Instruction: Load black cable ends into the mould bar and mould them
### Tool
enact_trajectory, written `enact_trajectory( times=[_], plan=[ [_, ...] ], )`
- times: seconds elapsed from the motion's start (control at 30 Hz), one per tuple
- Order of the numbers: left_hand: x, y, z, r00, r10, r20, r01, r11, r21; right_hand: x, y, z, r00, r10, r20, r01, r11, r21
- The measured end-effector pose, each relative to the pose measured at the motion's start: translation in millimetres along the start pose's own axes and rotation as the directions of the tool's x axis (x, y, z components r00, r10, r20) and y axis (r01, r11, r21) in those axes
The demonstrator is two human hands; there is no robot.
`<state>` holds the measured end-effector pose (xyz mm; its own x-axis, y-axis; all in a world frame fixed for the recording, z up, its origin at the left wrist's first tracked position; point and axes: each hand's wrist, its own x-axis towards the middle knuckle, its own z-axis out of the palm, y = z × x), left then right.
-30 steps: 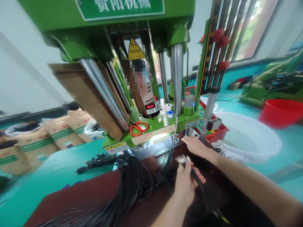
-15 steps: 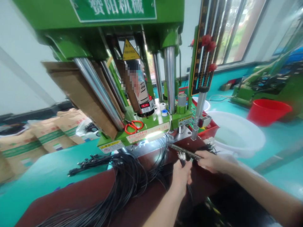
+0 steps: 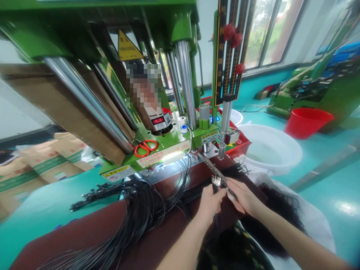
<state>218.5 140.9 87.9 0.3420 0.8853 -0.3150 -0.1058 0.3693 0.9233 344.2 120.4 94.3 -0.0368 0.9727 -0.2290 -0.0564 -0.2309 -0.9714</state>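
Observation:
My left hand (image 3: 210, 202) is closed round a bunch of black cables, whose silvery connector ends (image 3: 216, 181) stick up above the thumb. Close beside it, my right hand (image 3: 242, 197) grips the near end of a long narrow metal bar (image 3: 209, 164) with small parts along it. The bar slants away toward the base of the green press (image 3: 180, 140). Several thin cables (image 3: 184, 172) run from the press's lit front edge over the brown table. A thick bundle of black cables (image 3: 143, 210) droops over the table to the left.
Red-handled scissors (image 3: 146, 148) and a blue-and-white tape roll (image 3: 183, 129) lie on the press base. A control column with red knobs (image 3: 225, 112) stands at its right. Beyond are a white tub (image 3: 272, 150), a red bucket (image 3: 308, 122) and paper sacks (image 3: 53, 161) at left.
My right hand has come closer to my left hand, and the bar now slants more steeply toward me. The view has shifted, so the press appears further left.

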Motion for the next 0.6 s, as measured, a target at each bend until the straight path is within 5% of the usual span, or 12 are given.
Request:
enact_trajectory(
  times=[0.2,0.3,0.43,0.6],
  plan=[
    [1.8,-8.8,-4.0,0.992,0.126,-0.009,-0.126,0.990,0.057,-1.9,3.3,2.8,0.999,-0.020,-0.047,0.020,1.000,-0.004],
    [1.5,-8.5,-4.7,0.975,0.188,-0.116,-0.192,0.981,-0.029,-2.8,4.4,2.3,0.995,0.035,-0.092,-0.029,0.997,0.071],
    [-0.5,-4.4,-3.9,0.980,0.082,-0.183,-0.114,0.978,-0.174,-4.2,5.4,0.2,0.991,0.044,-0.124,-0.025,0.988,0.154],
    [-0.2,-6.0,-4.3,0.994,0.070,-0.081,-0.070,0.998,-0.002,-3.8,7.5,-2.7,0.997,0.045,-0.061,-0.035,0.987,0.158]
  ],
)
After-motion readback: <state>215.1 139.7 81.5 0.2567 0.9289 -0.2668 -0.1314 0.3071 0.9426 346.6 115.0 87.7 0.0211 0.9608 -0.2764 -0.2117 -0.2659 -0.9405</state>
